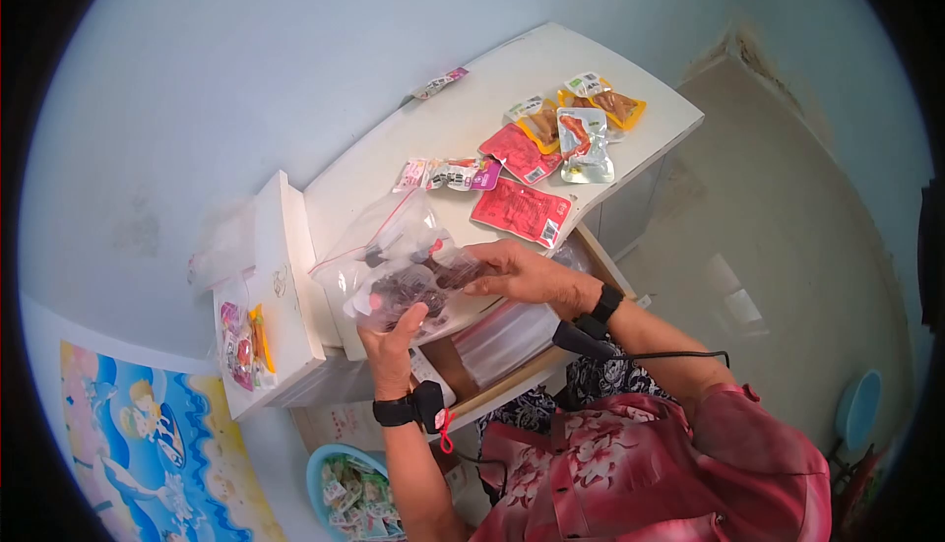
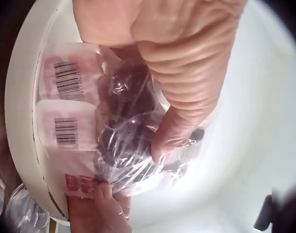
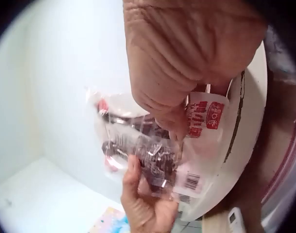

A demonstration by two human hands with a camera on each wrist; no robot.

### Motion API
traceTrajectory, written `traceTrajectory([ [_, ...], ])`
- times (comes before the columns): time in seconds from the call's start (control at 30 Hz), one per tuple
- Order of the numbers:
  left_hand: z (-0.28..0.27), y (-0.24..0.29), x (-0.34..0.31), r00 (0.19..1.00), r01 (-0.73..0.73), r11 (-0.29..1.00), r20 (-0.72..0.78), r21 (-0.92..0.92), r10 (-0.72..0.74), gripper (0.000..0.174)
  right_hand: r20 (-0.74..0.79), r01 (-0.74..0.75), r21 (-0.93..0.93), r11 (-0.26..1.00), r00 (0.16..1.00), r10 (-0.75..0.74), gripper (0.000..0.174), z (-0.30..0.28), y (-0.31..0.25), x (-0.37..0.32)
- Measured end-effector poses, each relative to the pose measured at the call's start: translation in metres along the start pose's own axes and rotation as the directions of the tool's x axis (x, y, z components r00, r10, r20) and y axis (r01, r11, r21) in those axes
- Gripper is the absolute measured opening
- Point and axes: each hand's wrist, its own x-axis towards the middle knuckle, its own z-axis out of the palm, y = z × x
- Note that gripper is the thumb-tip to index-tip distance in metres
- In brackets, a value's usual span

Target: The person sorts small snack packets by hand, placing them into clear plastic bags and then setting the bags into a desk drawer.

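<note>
A clear zip bag [image 1: 379, 232] with a red line along its mouth is held above the white tabletop's front edge. Packets of dark food [image 1: 399, 291] show through the plastic, and barcodes [image 2: 67, 132] and red print [image 3: 199, 119] are visible on them. My left hand [image 1: 392, 345] grips the bag's lower left side, its thumb laid over the plastic. From the other side my right hand [image 1: 517, 274] holds the packets' right end between thumb and fingers. Part of the right fingers is hidden behind the packets.
Red packets [image 1: 522, 212], a silver packet [image 1: 586, 148] and yellow-edged packets [image 1: 618, 107] lie on the white table [image 1: 364, 173]. Below is an open drawer [image 1: 497, 345] with clear plastic bags. A blue basin [image 1: 320, 463] of small packets stands on the floor; another filled bag [image 1: 241, 340] is at left.
</note>
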Motion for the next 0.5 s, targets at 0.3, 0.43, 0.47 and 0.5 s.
traceTrajectory([
  [0.3, 0.003, -0.008, -0.012, 1.000, -0.002, 0.979, 0.023, 0.203, -0.003, 0.030, 0.022, -0.016, -0.143, 0.990, 1.000, 0.020, 0.053, -0.010, -0.001, 0.005],
  [0.43, 0.002, -0.014, -0.017, 1.000, -0.006, 0.995, 0.014, 0.102, 0.004, 0.031, -0.043, -0.031, -0.135, 0.990, 0.999, 0.025, 0.067, 0.010, -0.015, 0.000],
  [0.47, 0.001, -0.018, -0.016, 1.000, -0.018, 0.999, 0.025, 0.039, 0.018, 0.032, -0.060, -0.055, -0.138, 0.989, 0.997, 0.048, 0.071, 0.010, -0.018, -0.002],
  [0.5, 0.001, -0.021, -0.015, 0.998, -0.033, 0.999, 0.048, 0.029, 0.031, 0.034, -0.055, -0.054, -0.083, 0.995, 0.997, 0.049, 0.072, 0.009, -0.015, -0.002],
])
